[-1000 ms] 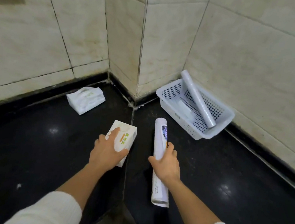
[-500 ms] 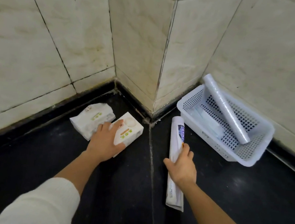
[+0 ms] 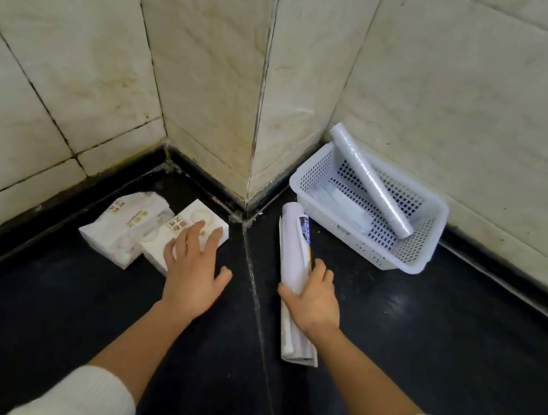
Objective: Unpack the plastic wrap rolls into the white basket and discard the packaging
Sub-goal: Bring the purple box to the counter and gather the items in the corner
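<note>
A packaged plastic wrap roll (image 3: 292, 244) in white printed wrapping lies on the black counter, and my right hand (image 3: 314, 300) is closed around its middle. The white perforated basket (image 3: 308, 173) stands in the corner to the right, with one bare clear roll (image 3: 369, 181) leaning across it and more white items lying on its bottom. My left hand (image 3: 194, 266) has its fingers spread, resting on the near edge of a white tissue pack (image 3: 195, 218). That pack lies right beside a second tissue pack (image 3: 125, 227).
Cream tiled walls meet in a protruding corner just behind the packs and basket. The black counter (image 3: 81, 304) stretches toward me, with a seam running down between my hands.
My left hand pushed the tissue pack back against the other pack and opened its fingers. The right hand stays on the packaged roll. The camera moved closer to the wall.
</note>
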`<state>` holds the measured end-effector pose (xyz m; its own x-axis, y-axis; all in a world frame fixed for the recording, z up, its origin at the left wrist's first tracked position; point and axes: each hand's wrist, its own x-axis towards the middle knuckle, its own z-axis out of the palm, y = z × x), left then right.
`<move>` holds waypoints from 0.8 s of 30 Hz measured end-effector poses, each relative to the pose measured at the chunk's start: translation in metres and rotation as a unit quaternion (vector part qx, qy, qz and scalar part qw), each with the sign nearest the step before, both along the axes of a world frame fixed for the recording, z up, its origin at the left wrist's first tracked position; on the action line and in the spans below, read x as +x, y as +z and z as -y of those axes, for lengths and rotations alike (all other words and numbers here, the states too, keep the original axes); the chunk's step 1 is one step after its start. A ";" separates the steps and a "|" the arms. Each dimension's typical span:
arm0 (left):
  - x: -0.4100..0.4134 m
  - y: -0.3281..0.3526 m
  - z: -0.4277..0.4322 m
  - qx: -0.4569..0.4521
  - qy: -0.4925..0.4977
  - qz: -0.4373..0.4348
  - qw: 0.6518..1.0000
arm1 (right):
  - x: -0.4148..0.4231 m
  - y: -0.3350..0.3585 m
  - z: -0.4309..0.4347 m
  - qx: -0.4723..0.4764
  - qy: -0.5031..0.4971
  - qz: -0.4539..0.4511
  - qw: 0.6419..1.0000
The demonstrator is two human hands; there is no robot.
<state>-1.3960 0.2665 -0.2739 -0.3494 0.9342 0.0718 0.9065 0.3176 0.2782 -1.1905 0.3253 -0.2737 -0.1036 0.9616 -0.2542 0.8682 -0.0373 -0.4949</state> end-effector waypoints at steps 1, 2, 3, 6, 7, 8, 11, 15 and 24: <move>0.014 0.001 0.000 -0.004 -0.012 0.007 1.000 | 0.007 0.003 0.003 0.006 -0.005 -0.006 1.000; 0.029 0.002 -0.001 -0.010 -0.022 0.020 1.000 | 0.016 0.006 0.005 0.012 -0.014 -0.015 1.000; 0.046 0.004 -0.003 -0.012 -0.033 0.038 0.999 | 0.027 0.010 0.009 0.019 -0.026 -0.027 0.999; 0.103 0.012 -0.010 -0.008 -0.092 0.078 0.993 | 0.074 0.019 0.023 0.050 -0.061 -0.038 0.996; 0.126 0.014 -0.013 -0.009 -0.118 0.084 0.989 | 0.094 0.021 0.030 0.060 -0.070 -0.031 0.995; 0.150 0.016 -0.014 -0.011 -0.144 0.089 0.986 | 0.117 0.023 0.037 0.068 -0.082 -0.022 0.994; 0.225 0.020 -0.014 -0.027 -0.206 0.097 0.973 | 0.191 0.025 0.065 0.070 -0.130 0.007 0.989; 0.332 0.021 0.003 -0.054 -0.282 0.105 0.952 | 0.293 0.027 0.109 0.064 -0.204 0.040 0.976; 0.587 0.015 0.098 -0.083 -0.366 0.121 0.919 | 0.541 0.016 0.227 0.055 -0.287 0.070 0.954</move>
